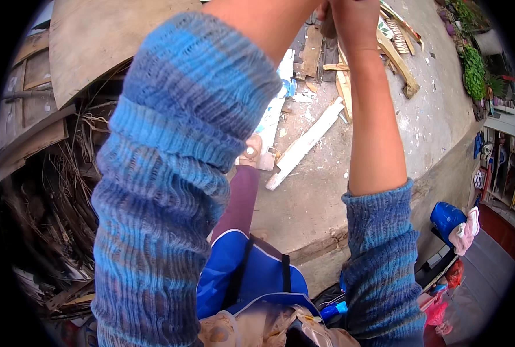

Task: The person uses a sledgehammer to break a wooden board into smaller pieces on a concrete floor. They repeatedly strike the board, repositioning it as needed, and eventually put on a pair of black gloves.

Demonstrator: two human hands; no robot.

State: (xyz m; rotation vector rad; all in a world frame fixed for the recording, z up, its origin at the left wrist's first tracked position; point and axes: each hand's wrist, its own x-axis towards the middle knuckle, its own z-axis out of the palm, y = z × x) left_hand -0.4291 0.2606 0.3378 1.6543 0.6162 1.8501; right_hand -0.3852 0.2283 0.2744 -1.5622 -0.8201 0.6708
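Observation:
Both my arms, in blue knitted sleeves, reach up to the upper edge of the picture. My right hand (354,22) is closed around a thick brownish handle (328,28); the rest of that tool is hidden or out of the picture. My left forearm runs out at the top beside it, and the fingers of that hand cannot be made out. Below, a white-painted strip of wood (307,143) lies slantwise on the concrete. Left of it, my foot (250,151) rests at a paint-stained board (273,115).
Broken wood pieces (397,61) are scattered ahead on the concrete ground (431,110). Dry sticks (55,196) pile up at the left under a large plywood sheet (95,46). Green plants (472,72) edge the far right. A blue bucket (447,218) stands lower right.

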